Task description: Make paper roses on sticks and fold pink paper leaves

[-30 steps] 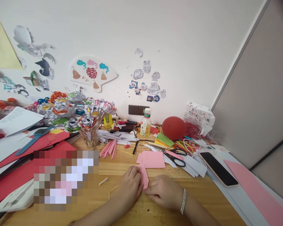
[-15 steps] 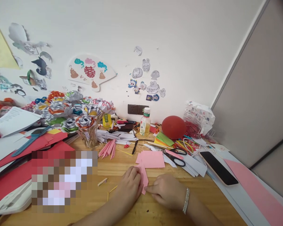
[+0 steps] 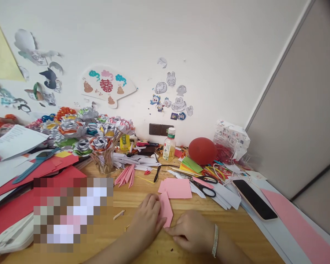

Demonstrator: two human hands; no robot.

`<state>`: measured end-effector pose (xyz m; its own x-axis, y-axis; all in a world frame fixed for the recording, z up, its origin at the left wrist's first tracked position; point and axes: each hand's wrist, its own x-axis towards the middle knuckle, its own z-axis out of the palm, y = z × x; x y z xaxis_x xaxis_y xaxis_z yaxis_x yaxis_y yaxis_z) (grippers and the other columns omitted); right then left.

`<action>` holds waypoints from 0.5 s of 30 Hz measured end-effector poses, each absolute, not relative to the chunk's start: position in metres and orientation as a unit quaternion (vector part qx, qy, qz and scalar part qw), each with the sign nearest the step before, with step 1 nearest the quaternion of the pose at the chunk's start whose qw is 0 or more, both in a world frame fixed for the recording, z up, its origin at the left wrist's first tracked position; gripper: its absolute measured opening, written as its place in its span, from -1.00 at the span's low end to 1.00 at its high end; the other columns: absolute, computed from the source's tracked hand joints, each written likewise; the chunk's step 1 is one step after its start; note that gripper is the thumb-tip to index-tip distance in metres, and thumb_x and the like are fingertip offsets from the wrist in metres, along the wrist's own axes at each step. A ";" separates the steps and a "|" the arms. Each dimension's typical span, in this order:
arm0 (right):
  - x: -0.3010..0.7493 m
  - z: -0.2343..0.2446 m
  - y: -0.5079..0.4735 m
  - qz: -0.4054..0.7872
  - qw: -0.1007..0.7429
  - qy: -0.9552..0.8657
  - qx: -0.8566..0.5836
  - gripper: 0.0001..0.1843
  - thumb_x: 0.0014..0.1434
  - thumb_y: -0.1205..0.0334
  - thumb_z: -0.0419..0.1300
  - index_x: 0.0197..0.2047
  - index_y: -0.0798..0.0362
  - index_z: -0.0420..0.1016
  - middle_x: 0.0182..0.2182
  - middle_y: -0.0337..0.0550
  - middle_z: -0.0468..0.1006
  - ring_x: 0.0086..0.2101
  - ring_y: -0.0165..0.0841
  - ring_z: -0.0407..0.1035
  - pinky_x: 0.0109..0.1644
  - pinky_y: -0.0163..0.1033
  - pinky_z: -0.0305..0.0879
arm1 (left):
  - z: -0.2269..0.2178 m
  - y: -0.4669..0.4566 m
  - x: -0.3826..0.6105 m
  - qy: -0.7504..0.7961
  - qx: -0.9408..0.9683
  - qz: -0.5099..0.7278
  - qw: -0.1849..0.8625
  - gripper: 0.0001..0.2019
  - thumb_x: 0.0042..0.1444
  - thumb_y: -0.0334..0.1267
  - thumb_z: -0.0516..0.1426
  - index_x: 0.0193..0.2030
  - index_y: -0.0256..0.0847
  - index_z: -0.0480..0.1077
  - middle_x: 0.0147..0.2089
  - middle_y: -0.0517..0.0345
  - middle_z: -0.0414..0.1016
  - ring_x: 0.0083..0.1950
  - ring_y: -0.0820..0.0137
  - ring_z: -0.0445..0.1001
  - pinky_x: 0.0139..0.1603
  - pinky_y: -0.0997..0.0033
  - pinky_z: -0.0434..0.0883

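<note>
Folded pink paper (image 3: 167,208) lay on the bench (image 3: 156,253) between the hands, just short of the pink sheets (image 3: 178,188). Left hand (image 3: 147,220) bent over its left side, thumb near the lower edge; pinch or press, couldn't tell. Right hand (image 3: 194,230) half curled, forefinger out at the paper's near end; grip unclear.

Wall (image 3: 214,40): smooth and white, flecked with small marks
Fan-shaped cutout (image 3: 107,87): stuck up left of centre, printed in red, teal, pink and brown (clouds among the motifs)
Cartoon cutouts (image 3: 178,104): clustered above dark sockets (image 3: 155,129), with more at far left, some curling
Yellow sheet (image 3: 3,49): fixed at upper left, cropped by the view's edge
Grey panel (image 3: 305,99): meeting the wall at right along a pale strip (image 3: 281,60), crossed low by a dark line (image 3: 316,179)
Table (image 3: 129,201): warm brown wood, grain visible
Light: soft, brightest mid-wall, dimmer over the panel
</note>
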<state>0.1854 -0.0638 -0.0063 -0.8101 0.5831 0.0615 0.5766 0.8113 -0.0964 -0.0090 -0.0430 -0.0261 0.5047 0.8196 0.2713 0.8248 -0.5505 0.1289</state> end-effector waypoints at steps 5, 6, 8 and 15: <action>0.189 -0.007 -0.060 0.068 0.051 -0.950 -0.300 -0.68 0.17 0.32 0.05 -0.05 -0.04 0.50 -0.43 -0.23 0.59 -0.43 -0.37 0.39 -0.41 -0.31 0.09 | -0.029 -0.014 -0.032 -0.500 -0.848 -0.165 0.060 -0.50 0.00 0.09 0.19 -0.05 -0.26 0.36 0.17 -0.21 0.28 0.26 -0.10 0.14 0.15 -0.10 0.25; 0.189 -0.006 -0.058 0.072 0.059 -0.952 -0.293 -0.68 0.17 0.33 0.05 -0.07 -0.04 0.52 -0.42 -0.23 0.59 -0.41 -0.37 0.39 -0.39 -0.31 0.10 | -0.029 -0.008 -0.036 -0.487 -0.853 -0.175 0.068 -0.53 0.06 0.03 0.16 0.01 -0.24 0.34 0.20 -0.18 0.27 0.28 -0.07 0.11 0.17 -0.09 0.23; 0.191 -0.006 -0.056 0.080 0.076 -0.952 -0.285 -0.70 0.14 0.35 0.08 -0.12 -0.04 0.55 -0.40 -0.22 0.57 -0.38 -0.37 0.37 -0.34 -0.31 0.12 | -0.026 0.000 -0.040 -0.435 -0.879 -0.183 0.073 -0.60 0.20 -0.16 0.07 0.16 -0.14 0.25 0.26 -0.07 0.21 0.33 0.02 0.05 0.21 -0.06 0.19; 0.200 -0.005 -0.050 0.152 0.117 -0.925 -0.328 -0.80 0.07 0.25 0.26 -0.19 -0.05 0.62 -0.35 -0.18 0.51 -0.32 -0.36 0.35 -0.27 -0.32 0.19 | -0.013 -0.014 -0.029 -0.267 -0.954 -0.137 0.016 -0.49 0.20 -0.43 -0.04 0.28 -0.03 0.09 0.22 0.09 0.32 0.30 0.19 0.13 0.29 -0.01 0.04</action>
<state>0.1999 -0.0502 -0.0049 -0.7579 0.6419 0.1167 0.5706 0.7389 -0.3583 -0.0290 -0.0141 -0.0128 0.8196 0.5059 0.2689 0.5145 -0.8564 0.0430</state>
